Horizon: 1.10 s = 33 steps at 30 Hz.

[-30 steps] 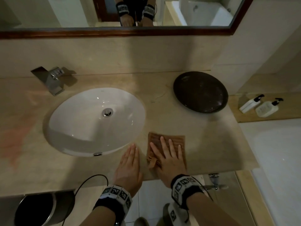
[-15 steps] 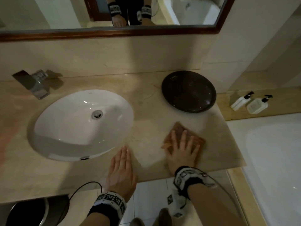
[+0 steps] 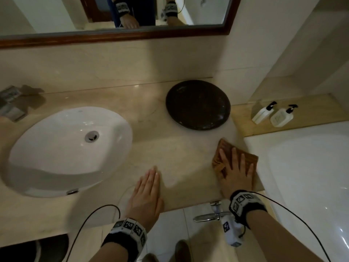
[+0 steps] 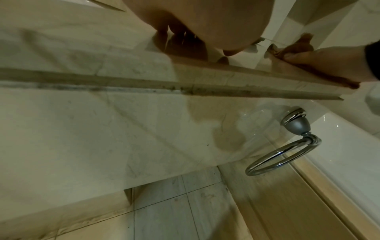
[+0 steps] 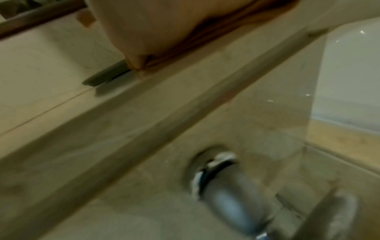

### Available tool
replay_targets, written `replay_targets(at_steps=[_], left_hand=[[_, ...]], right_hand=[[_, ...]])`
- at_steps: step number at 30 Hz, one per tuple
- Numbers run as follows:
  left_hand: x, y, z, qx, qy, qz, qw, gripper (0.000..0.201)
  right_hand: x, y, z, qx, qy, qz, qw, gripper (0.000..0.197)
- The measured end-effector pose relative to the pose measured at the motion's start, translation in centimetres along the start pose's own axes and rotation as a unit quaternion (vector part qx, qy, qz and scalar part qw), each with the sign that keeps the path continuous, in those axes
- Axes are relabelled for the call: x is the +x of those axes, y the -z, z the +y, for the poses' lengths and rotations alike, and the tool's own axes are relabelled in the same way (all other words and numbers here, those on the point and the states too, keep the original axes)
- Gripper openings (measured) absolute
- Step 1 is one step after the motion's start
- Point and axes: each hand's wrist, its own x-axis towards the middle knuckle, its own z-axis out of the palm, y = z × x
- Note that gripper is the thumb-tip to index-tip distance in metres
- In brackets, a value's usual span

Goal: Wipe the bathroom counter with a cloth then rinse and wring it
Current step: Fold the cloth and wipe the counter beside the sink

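A folded brown cloth (image 3: 222, 150) lies at the right end of the beige stone counter (image 3: 170, 148), close to its front corner. My right hand (image 3: 237, 171) presses flat on the cloth with straight, spread fingers. My left hand (image 3: 149, 188) rests flat on the bare counter near the front edge, right of the white oval sink (image 3: 69, 148). The left wrist view shows the cloth (image 4: 300, 47) under my right hand from below the counter edge. In the right wrist view, which is blurred, the cloth (image 5: 222, 26) bunches beneath my palm.
A dark round dish (image 3: 198, 104) sits behind the cloth. The chrome tap (image 3: 11, 103) is at far left. Two pump bottles (image 3: 273, 114) stand on a ledge beside the white bathtub (image 3: 302, 176). A chrome towel ring (image 4: 283, 154) hangs below the counter front.
My right hand has slid the cloth rightward from beside the sink to the counter's right end. My left hand has stayed flat near the front edge.
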Motion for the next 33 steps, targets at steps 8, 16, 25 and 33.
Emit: replay_targets(at_steps=[8, 16, 25, 33], left_hand=[[0.1, 0.2, 0.4, 0.008, 0.01, 0.002, 1.0, 0.067], [-0.1, 0.6, 0.0, -0.006, 0.001, -0.015, 1.0, 0.072], [0.0, 0.7, 0.1, -0.019, 0.017, -0.023, 0.999, 0.071], [-0.1, 1.6, -0.7, -0.011, -0.008, -0.031, 0.999, 0.068]], right_hand=[[-4.6, -1.3, -11.9, 0.022, 0.104, -0.007, 0.994, 0.076], [-1.6, -0.5, -1.3, -0.003, 0.148, 0.022, 0.989, 0.072], [-0.9, -0.2, -11.5, 0.036, 0.087, -0.035, 0.995, 0.08], [-0.4, 1.0, -11.5, 0.011, 0.253, -0.069, 0.965, 0.069]])
